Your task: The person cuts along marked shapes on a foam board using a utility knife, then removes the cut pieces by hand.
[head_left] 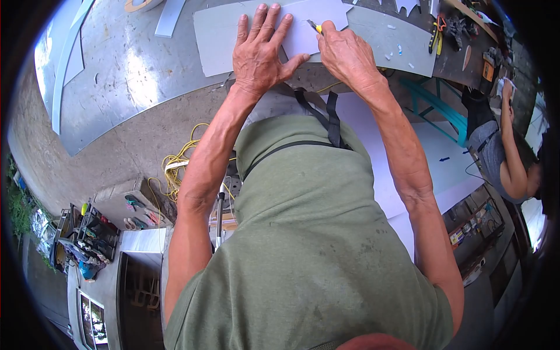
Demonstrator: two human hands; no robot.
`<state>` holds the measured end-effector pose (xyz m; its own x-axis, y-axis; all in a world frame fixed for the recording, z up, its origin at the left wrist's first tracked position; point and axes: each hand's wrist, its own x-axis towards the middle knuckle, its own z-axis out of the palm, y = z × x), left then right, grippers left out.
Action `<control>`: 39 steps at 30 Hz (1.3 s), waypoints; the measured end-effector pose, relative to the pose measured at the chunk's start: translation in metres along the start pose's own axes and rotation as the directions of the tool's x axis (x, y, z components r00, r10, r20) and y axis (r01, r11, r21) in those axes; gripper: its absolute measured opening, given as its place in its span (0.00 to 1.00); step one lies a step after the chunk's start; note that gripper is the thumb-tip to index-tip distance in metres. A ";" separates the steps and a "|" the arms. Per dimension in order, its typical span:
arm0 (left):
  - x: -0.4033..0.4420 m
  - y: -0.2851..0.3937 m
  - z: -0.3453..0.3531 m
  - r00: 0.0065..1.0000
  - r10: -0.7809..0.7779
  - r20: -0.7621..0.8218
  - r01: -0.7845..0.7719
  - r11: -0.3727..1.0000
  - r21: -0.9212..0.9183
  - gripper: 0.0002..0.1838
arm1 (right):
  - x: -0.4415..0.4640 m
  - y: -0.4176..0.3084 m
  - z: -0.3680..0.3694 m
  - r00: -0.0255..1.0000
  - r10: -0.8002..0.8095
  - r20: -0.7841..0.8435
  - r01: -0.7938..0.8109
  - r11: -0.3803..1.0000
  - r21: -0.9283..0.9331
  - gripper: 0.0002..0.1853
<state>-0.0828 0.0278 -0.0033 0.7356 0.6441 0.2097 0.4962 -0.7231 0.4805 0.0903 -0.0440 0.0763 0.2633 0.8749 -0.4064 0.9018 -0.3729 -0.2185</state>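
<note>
My left hand lies flat with fingers spread, pressing on the left part of a white sheet and on the grey board beneath it. In my right hand is a utility knife with a yellow part showing; my fingers are wrapped round it. The blade points up and left over the white sheet, close to its right side. Whether the tip touches the sheet, I cannot tell. Small white scraps lie on the board to the right of my right hand.
Pliers and other tools lie at the table's right end. Long pale strips rest on the metal tabletop at left. Yellow cord is coiled on the floor. Another person stands at right beside a teal frame.
</note>
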 end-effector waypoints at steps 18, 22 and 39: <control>0.000 -0.001 0.002 1.000 0.011 -0.006 -0.011 1.000 0.022 0.45 | -0.001 -0.006 0.011 0.998 0.063 0.007 -0.063 0.983 0.172 0.16; -0.009 0.009 0.011 0.996 -0.054 -0.065 0.050 0.997 -0.063 0.45 | 0.007 0.003 0.000 0.997 0.036 0.067 -0.045 0.989 0.140 0.16; -0.021 0.023 0.015 0.997 -0.069 -0.038 0.064 0.992 -0.113 0.40 | -0.010 0.001 0.004 0.993 0.101 0.069 -0.109 0.986 0.130 0.16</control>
<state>-0.0801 -0.0063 -0.0093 0.6817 0.7013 0.2087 0.4868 -0.6476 0.5862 0.0876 -0.0549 0.0768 0.3286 0.8095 -0.4865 0.8155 -0.5030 -0.2861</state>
